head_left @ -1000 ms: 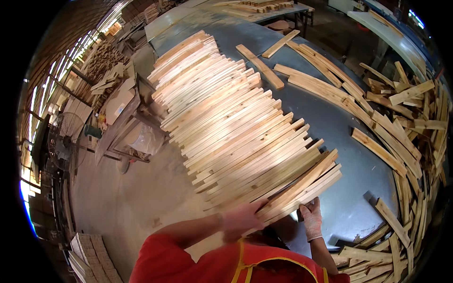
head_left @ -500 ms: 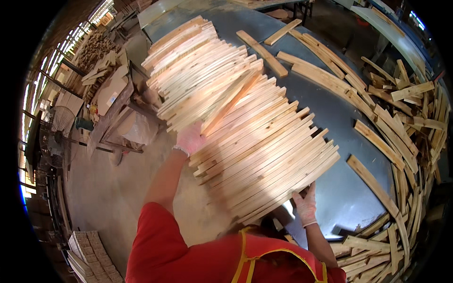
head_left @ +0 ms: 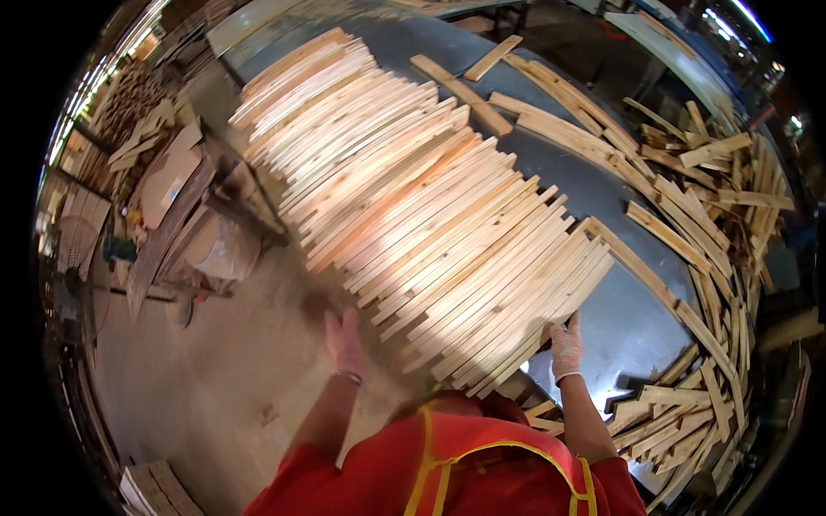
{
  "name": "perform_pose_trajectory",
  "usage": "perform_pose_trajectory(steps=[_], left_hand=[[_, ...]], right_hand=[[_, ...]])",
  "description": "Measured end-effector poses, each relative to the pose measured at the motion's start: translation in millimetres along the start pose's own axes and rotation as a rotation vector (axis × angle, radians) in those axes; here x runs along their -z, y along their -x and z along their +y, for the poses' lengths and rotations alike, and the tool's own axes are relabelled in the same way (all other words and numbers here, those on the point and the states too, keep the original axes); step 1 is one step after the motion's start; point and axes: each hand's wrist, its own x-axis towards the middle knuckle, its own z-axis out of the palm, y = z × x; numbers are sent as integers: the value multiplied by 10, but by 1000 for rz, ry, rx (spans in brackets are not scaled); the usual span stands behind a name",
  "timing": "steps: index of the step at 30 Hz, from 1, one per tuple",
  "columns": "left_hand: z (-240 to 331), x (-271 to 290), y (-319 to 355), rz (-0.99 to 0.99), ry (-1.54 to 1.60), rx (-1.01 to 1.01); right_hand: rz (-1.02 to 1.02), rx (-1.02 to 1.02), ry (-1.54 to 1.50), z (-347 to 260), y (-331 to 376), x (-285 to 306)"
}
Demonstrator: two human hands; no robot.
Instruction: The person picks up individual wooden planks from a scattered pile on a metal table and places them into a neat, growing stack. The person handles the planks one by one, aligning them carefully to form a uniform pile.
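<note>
A long row of light wooden slats [head_left: 430,215] lies side by side across the grey metal table [head_left: 641,335], with uneven ends. My left hand [head_left: 346,346], in a pale glove, hangs off the near left edge of the row with fingers stretched out and nothing in it. At the near right end, my gloved right hand [head_left: 565,351] is against the outermost slat, its fingers apart; part of its thumb side is in shadow. Two darker, orange-tinted slats run among the paler ones mid-row.
Loose boards [head_left: 594,155] lie along the table's far side. A heap of scrap wood [head_left: 688,421] piles up at right. To the left stand a cluttered workbench [head_left: 206,206] and a fan [head_left: 77,236]. Stacked wood pieces [head_left: 159,490] sit at the lower left.
The slat my left hand held slantwise over the row now lies among the others. That hand has let go and drawn back toward me. My right hand stays at the row's near end.
</note>
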Motion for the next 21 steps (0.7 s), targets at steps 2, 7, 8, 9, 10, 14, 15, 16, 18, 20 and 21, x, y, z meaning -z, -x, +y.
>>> perform_pose_trajectory(steps=[2,7,8,9,10,14,15,16,18,20,21], left_hand=[[-363,-132,325,-154,304,390],[610,-361,1433,-1115,-683,-319],[830,-415,1441,-1262,-918,-218],[1061,-499,1449,-1443,-1159,-151],[715,-470,1306,-1519,-1161,-216],[1087,-1200,985,-1323,-896,-438],[1285,-1521,980,-1274,-940,-327],[1219,-1796,936,-1170,-938,-304],[1111,-2357,869,-1019,-1001,-277],[1125,-2822,932,-918,-1129,-267],[1073,-2962,1007,-899,-1198,-340]], right_hand=[[82,19,107,164,-94,0],[143,-87,-67,-224,-53,105],[160,-91,-67,-293,-32,198],[184,-91,-74,-298,-67,323],[157,-85,20,-126,-151,578],[21,37,65,-480,-164,694],[21,87,65,-398,-243,737],[18,53,78,-357,-360,763],[12,-35,111,-275,-608,821],[-93,-17,110,-213,-865,875],[-149,-12,113,-200,-979,893]])
